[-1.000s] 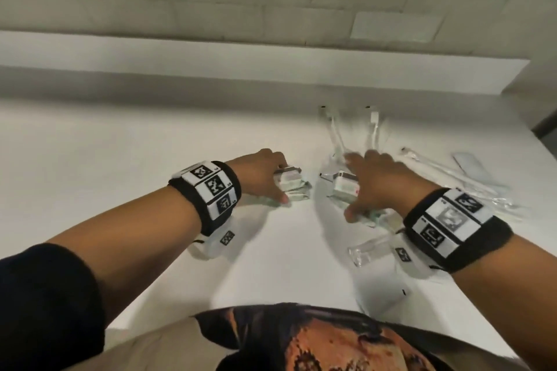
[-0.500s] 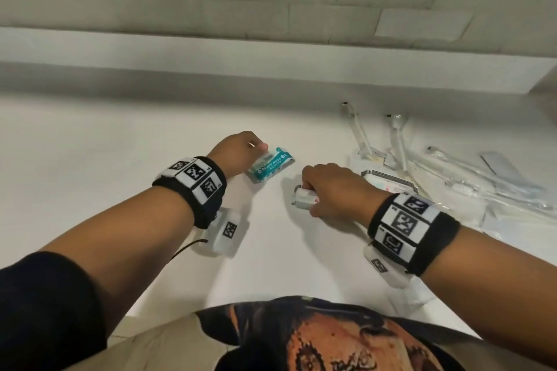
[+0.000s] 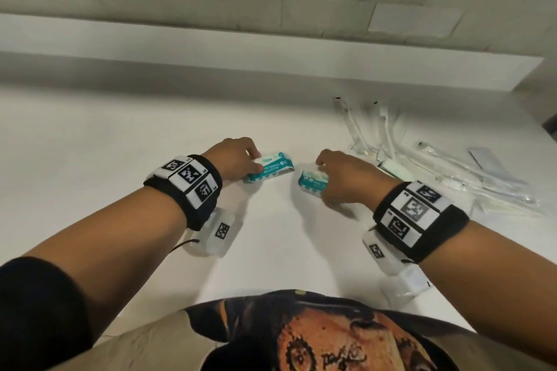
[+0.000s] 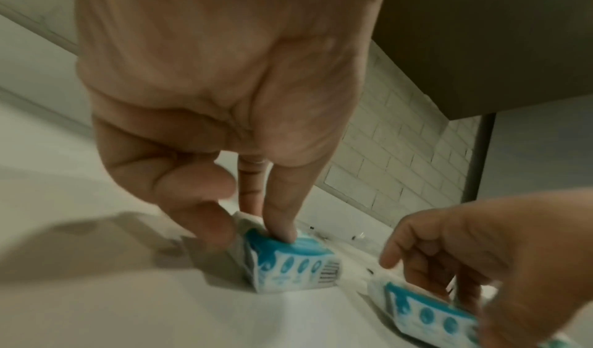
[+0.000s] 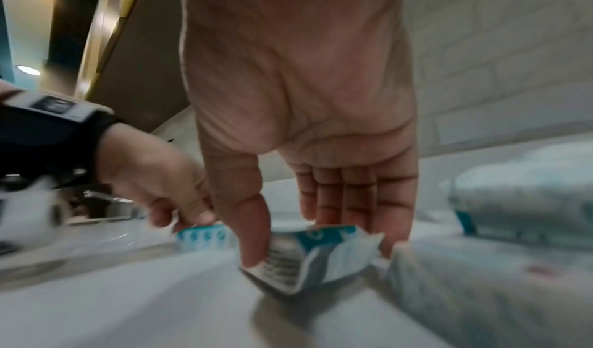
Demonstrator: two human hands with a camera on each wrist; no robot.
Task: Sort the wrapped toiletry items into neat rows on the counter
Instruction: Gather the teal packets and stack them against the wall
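Both packets now sit nearer together: the left hand (image 3: 233, 156) pinches one teal packet (image 3: 271, 170) against the worktop (image 3: 90, 144), the right hand (image 3: 340, 181) grips the other teal packet (image 3: 312, 182). Crinkly wrap may slip, skewing the row.

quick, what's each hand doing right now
Left hand: pinches a teal-and-white packet on the counter.
Right hand: grips a second teal packet.

Print on both small teal-and-white wrapped packets (image 3: 272, 168) (image 3: 313, 182) is too blurred to read. The heap of clear-wrapped white toothbrushes (image 3: 446, 172) overlaps; their number is unclear. The right wrist view is smeared.
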